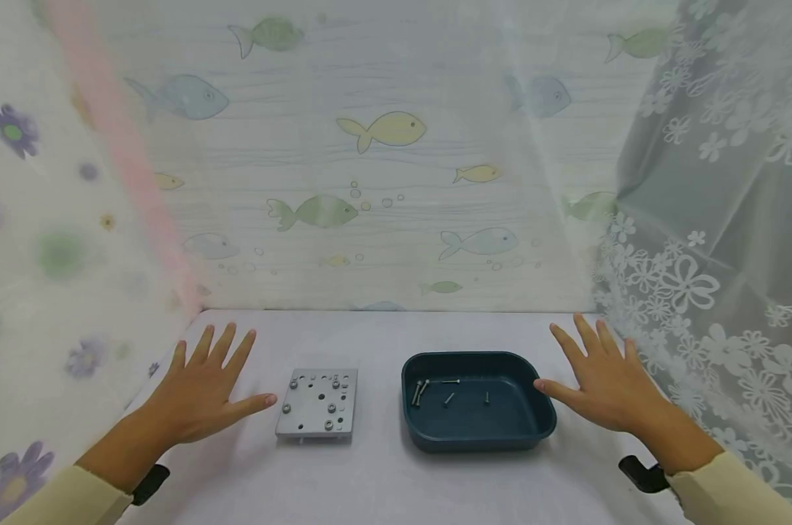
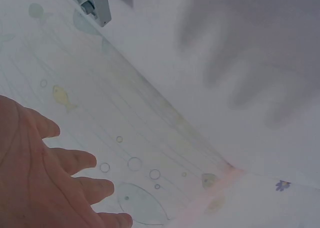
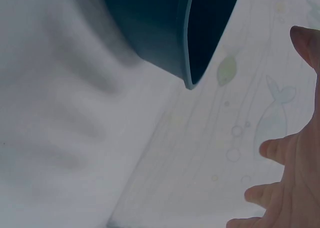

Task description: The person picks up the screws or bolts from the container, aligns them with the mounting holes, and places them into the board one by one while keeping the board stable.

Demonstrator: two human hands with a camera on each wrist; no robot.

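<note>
In the head view my left hand [image 1: 195, 397] is spread with straight fingers, left of a silvery metal plate [image 1: 309, 421]. The plate has several holes and several socket-head screws [image 1: 332, 408] standing in it. To its right sits a dark blue tray [image 1: 478, 443] with several small loose screws [image 1: 449, 399] inside. My right hand [image 1: 606, 386] is spread at the tray's right side; its thumb overlaps the rim in the head view, while the right wrist view shows the hand [image 3: 300, 173] apart from the tray [image 3: 150, 28]. Both hands hold nothing. Part of the plate [image 2: 101, 8] enters the left wrist view.
A white cloth covers the table [image 1: 376, 481]. Behind it hangs a fish-print curtain [image 1: 396, 240], with a flower-print curtain [image 1: 61, 306] on the left and a sheer one with white flowers [image 1: 711, 240] on the right. Each wrist wears a black band [image 1: 151, 485].
</note>
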